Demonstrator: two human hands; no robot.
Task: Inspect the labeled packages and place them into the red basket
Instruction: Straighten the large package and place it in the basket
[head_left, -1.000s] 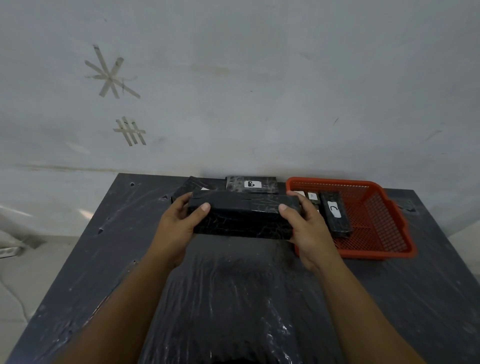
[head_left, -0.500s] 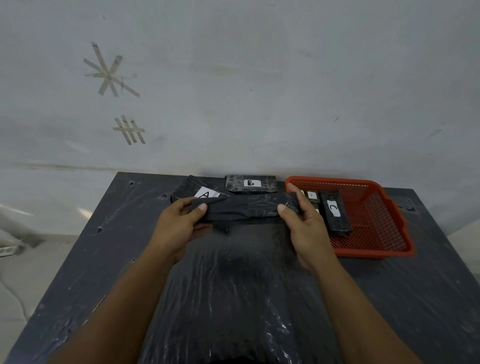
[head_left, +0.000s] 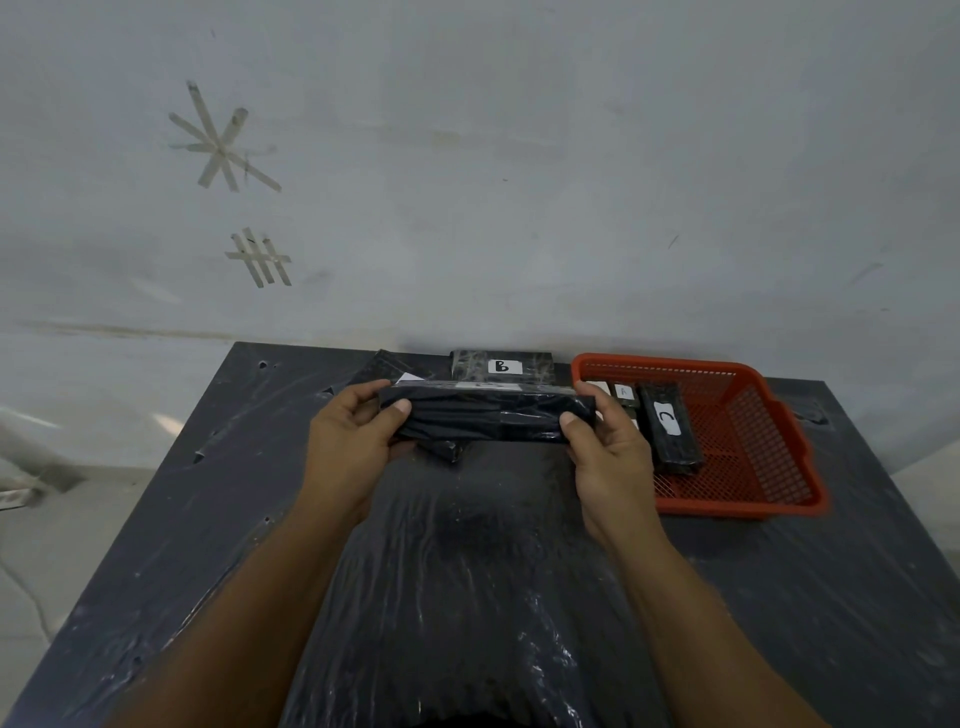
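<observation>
Hands: our left hand (head_left: 353, 441) and right hand (head_left: 613, 452) clamp the black package (head_left: 488, 415) by its ends.
Package: above the tabletop (head_left: 208, 519), beside the red basket (head_left: 779, 499).
Risk: we could drop it; the slick wrap may slip.

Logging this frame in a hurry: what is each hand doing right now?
Left hand: closed, holding the left end of the black package.
Right hand: closed, holding the right end of the same package.

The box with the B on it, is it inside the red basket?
No, the package marked B lies on the black table by the wall, to the left of the red basket and outside its rim.
</observation>
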